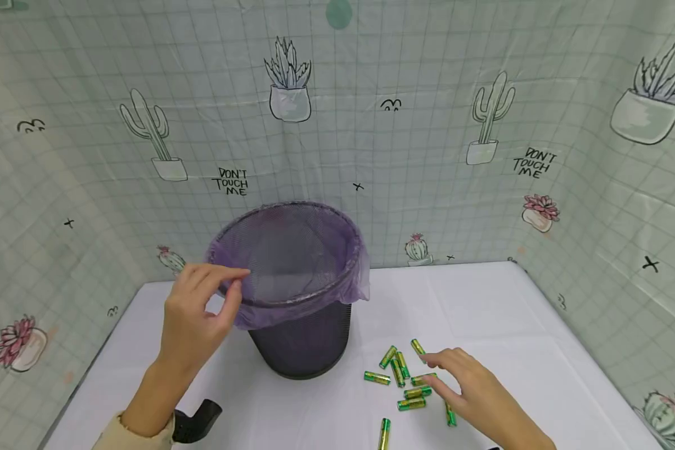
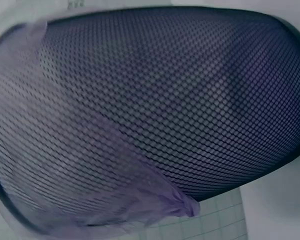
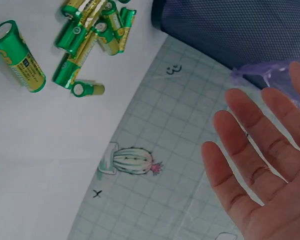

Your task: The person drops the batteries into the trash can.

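A black mesh wastebasket [image 1: 300, 350], lined with a purple plastic bag [image 1: 355, 275], stands at the table's middle; its mesh fills most of the left wrist view. My left hand [image 1: 199, 312] is at the left part of the rim, thumb and forefinger close but apart, nothing seen between them. Whether it touches the bag, I cannot tell. Several green and gold batteries [image 1: 411, 404] lie loose right of the basket. Over their right side hovers my right hand [image 1: 469, 387], its fingers [image 3: 270, 145] extended and holding nothing in the right wrist view.
A black curved object [image 1: 198, 422] lies beside the left sleeve. One battery [image 1: 384, 434] lies apart at the front edge of the view. Printed cloth [image 1: 315, 150] with cactus drawings hangs behind and along both sides of the white table [image 1: 461, 300].
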Motion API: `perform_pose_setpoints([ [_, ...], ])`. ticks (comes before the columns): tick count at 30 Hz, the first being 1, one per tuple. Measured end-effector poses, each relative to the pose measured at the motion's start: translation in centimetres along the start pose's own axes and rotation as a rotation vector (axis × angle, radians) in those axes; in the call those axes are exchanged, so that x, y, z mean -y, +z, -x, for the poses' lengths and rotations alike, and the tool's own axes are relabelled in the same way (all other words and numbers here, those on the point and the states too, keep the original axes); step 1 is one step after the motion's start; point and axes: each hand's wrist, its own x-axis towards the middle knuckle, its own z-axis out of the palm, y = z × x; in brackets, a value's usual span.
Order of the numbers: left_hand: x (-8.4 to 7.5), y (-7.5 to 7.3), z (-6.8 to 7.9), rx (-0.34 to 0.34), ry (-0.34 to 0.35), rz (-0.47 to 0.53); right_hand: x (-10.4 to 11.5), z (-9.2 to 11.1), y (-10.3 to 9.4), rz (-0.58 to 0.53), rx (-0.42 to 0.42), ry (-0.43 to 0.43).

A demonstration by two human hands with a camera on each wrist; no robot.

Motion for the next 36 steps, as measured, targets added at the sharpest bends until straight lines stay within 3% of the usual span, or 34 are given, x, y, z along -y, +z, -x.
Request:
perform_pose_setpoints([
  [7,2.5,0.1,0.0,-0.007,-0.250,-0.006,-1.2,0.4,0.7,-0.041,-0.028,0.070],
  [16,3.9,0.3,0.9,-0.044,-0.454,0.031,-2.9,0.9,1.7,-0.089,0.004,0.194],
  [24,3.7,0.9,2.0,-0.031,-0.607,0.189,-4.2,2.2,2.9,-0.164,0.120,0.437],
  [31,3.6,1.1,2.5,0.003,-0.771,0.278,-5.0,3.5,4.3,-0.196,0.215,0.549],
  [36,3.5,1.3,2.7,0.048,-0.841,0.355,-5.1,4.0,5.0,-0.183,0.306,0.647],
])
